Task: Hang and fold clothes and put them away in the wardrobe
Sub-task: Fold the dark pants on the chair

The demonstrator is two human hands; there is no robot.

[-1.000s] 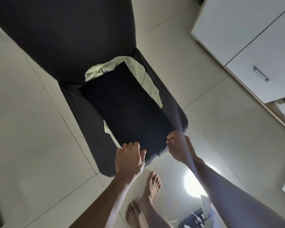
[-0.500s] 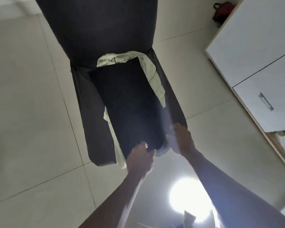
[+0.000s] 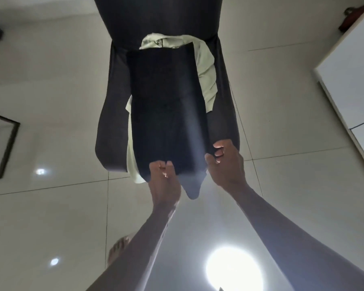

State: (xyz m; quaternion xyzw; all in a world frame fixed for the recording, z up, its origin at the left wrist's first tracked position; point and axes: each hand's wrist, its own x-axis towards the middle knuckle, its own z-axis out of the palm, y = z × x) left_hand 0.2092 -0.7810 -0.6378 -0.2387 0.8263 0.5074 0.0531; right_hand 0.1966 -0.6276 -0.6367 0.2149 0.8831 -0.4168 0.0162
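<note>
- Left hand: the grip is clenched round the near left corner of the dark folded garment.
- Right hand: the grip pinches the near right corner, fingers curled.
- The garment lies flat on a pale garment, both on the seat of a dark chair.
- White wardrobe at far right.
</note>
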